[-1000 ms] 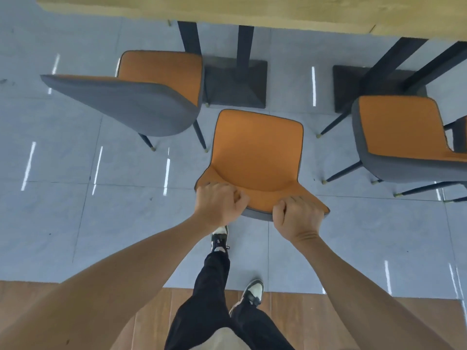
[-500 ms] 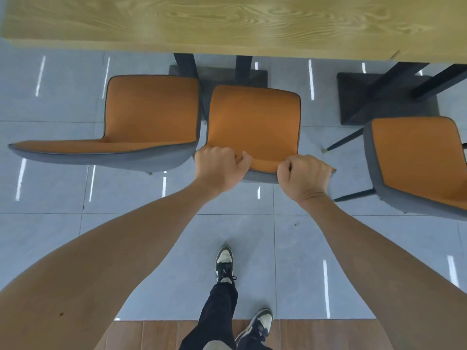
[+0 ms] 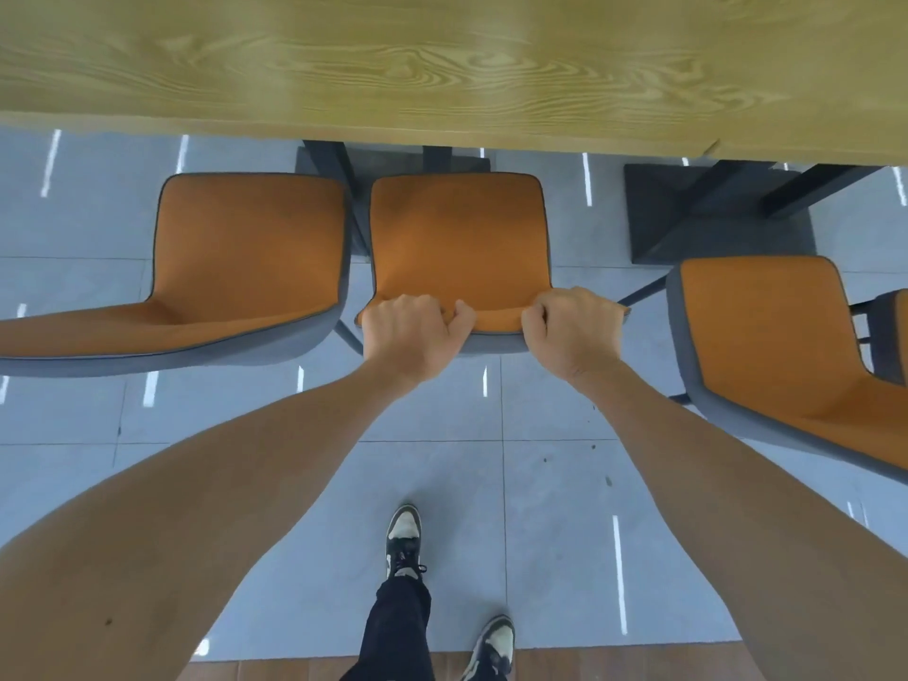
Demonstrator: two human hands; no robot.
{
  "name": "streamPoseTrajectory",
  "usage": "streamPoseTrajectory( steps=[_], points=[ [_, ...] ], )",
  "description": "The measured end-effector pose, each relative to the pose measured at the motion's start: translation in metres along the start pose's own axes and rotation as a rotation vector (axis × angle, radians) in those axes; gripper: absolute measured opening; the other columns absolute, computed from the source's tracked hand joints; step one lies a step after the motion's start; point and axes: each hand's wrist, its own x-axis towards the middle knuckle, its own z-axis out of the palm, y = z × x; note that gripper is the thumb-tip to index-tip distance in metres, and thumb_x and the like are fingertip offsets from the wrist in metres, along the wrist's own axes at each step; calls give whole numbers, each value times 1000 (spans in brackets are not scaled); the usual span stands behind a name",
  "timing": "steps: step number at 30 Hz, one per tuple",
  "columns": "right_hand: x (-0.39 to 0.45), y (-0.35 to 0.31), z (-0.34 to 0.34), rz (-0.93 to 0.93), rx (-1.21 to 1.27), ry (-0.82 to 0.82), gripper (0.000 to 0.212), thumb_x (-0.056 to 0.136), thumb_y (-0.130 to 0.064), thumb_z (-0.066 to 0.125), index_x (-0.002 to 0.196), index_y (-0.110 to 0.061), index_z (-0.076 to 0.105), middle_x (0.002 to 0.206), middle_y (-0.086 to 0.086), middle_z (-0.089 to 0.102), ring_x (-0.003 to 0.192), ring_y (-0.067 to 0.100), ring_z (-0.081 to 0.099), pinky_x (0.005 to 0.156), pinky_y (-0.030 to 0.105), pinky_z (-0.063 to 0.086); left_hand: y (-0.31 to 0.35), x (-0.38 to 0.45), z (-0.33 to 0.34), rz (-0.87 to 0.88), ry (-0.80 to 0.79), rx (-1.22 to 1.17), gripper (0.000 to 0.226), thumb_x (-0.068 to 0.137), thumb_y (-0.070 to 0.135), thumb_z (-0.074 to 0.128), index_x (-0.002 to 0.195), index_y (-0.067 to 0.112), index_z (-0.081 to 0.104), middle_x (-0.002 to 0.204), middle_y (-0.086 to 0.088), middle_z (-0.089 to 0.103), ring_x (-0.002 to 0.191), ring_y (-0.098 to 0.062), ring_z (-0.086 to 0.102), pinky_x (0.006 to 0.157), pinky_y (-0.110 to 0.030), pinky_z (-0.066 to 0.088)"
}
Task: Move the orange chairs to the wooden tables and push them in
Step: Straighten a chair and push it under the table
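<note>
Grey tile floor (image 3: pixel 245 415) with white light streaks all over it, plus a strip of wood flooring right at the bottom edge. Across the whole top sits the wooden table (image 3: pixel 442 61), grain pretty blurry, with its dark legs and base plates showing underneath.

Going left to right: the left chair (image 3: pixel 245 258) sits at the table, orange seat with grey shell, its backrest stretching off toward the left edge. Just beside it, almost touching, is the middle chair (image 3: pixel 459 243), front of the seat right at the table edge and sitting over the dark base plate.

Both hands are on the top edge of that middle chair's backrest. Left hand (image 3: pixel 410 336) has its fingers curled over the rim near the left corner, thumb hooked on the orange side. Right hand (image 3: pixel 572 331) does the same by the right corner, fingers wrapped tight over the edge. Arms are stretched forward, both bare.

Further right, the right chair (image 3: pixel 766 346) stands apart from the middle one and is turned at an angle, not squared up with the table, seat still well out from under it. Another chair peeks in at the far right edge, too cut off to say much.

Down below, black trousers and two black-and-white sneakers (image 3: pixel 404 540), left foot ahead of the right.
</note>
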Motion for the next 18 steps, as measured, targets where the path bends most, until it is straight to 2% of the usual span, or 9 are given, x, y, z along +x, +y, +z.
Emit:
streamPoseTrajectory(
  steps=[4, 6, 7, 8, 9, 10, 13, 15, 18],
  points=[
    [-9, 9, -18, -84, 157, -180, 42, 94, -32, 35, 62, -11, 52, 60, 0, 50, 58, 18, 44, 53, 29, 27, 7, -11, -4, -67, -54, -25, 57, 91, 44, 25, 60, 10, 58, 50, -1, 53, 49, -22, 46, 57, -30, 36],
    [-25, 24, -33, -138, 315, -227, 38, 99, -37, 36, 81, -13, 60, 80, -2, 59, 79, 18, 52, 73, 32, 39, 17, -18, -10, -103, -64, 0, 45, 93, 33, 27, 61, 12, 51, 55, -3, 55, 59, -27, 51, 67, -35, 42],
    [-36, 36, -39, -162, 365, -251, 36, 100, -39, 37, 101, -16, 64, 100, -2, 63, 97, 19, 52, 91, 35, 40, 28, -23, -12, -104, -60, 19, 41, 94, 29, 28, 61, 13, 47, 57, -5, 53, 64, -30, 53, 74, -39, 44],
    [-48, 52, -45, -195, 373, -269, 39, 101, -41, 38, 122, -17, 61, 124, 0, 60, 117, 21, 49, 105, 38, 35, 43, -28, -13, -95, -46, 35, 40, 95, 29, 27, 61, 14, 44, 60, -5, 52, 69, -31, 54, 79, -43, 44],
    [-60, 70, -52, -236, 347, -280, 45, 102, -42, 38, 136, -17, 54, 142, 3, 51, 132, 23, 41, 113, 39, 28, 62, -35, -14, -83, -19, 42, 43, 95, 35, 25, 62, 15, 44, 64, -5, 52, 74, -33, 55, 83, -45, 44],
    [-73, 92, -60, -268, 308, -287, 49, 102, -42, 38, 142, -16, 49, 150, 6, 44, 138, 26, 37, 115, 40, 25, 85, -43, -13, -68, 14, 28, 47, 95, 43, 22, 65, 17, 49, 70, -6, 56, 80, -34, 57, 87, -46, 45],
    [-108, 168, -90, -281, 214, -314, 47, 103, -40, 40, 139, -12, 52, 144, 12, 48, 129, 31, 44, 109, 42, 29, 178, -68, -3, 14, 87, -62, 59, 98, 54, 22, 101, 17, 69, 106, -9, 70, 108, -34, 60, 100, -47, 42],
    [-128, 221, -111, -261, 153, -288, 45, 102, -41, 40, 133, -12, 55, 128, 11, 55, 120, 32, 50, 102, 43, 34, 246, -85, 4, 59, 80, -95, 57, 101, 52, 27, 115, 14, 66, 120, -11, 68, 118, -33, 57, 103, -48, 39],
    [-152, 304, -145, -198, 101, -225, 48, 100, -45, 37, 132, -16, 56, 133, 8, 56, 124, 30, 50, 105, 46, 34, 346, -105, 17, 140, 64, -107, 60, 101, 54, 25, 127, 14, 61, 129, -10, 64, 128, -31, 51, 110, -51, 33]
  ],
)
